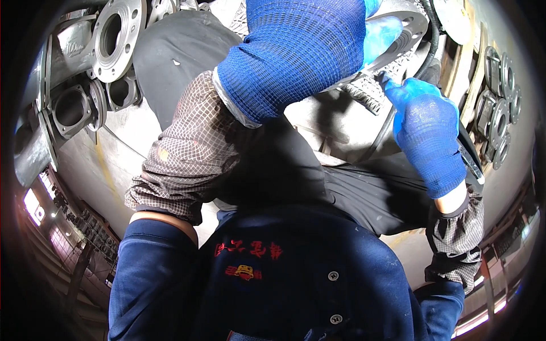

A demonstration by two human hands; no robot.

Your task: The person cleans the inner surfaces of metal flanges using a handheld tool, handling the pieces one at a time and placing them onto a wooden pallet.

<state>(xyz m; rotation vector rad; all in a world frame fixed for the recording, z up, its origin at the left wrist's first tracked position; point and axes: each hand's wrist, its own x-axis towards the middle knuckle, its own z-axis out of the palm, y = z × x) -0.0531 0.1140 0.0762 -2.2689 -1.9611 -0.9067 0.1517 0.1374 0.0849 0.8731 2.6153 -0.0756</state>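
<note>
My left hand (301,54) wears a blue knit glove with a light-blue coated palm. It reaches over a round grey metal flange (414,29) at the upper right, and its coated fingers lie closed against the flange's face; the thumb side is hidden. My right hand (426,122), gloved alike, is just below the flange with its fingers curled closed. A dark tip shows at its fingertips, and a dark bar with a metal end (473,165) lies beside its wrist. Whether these are one tool in the hand I cannot tell. Checked sleeve covers (185,150) wrap both forearms.
Grey flanged pipe castings (71,108) crowd the left, one with a large round flange (118,37). Several smaller flanged parts (500,122) sit on the floor at right. A black hose (435,42) runs beside wooden strips (472,68). My knees (176,57) frame the work spot.
</note>
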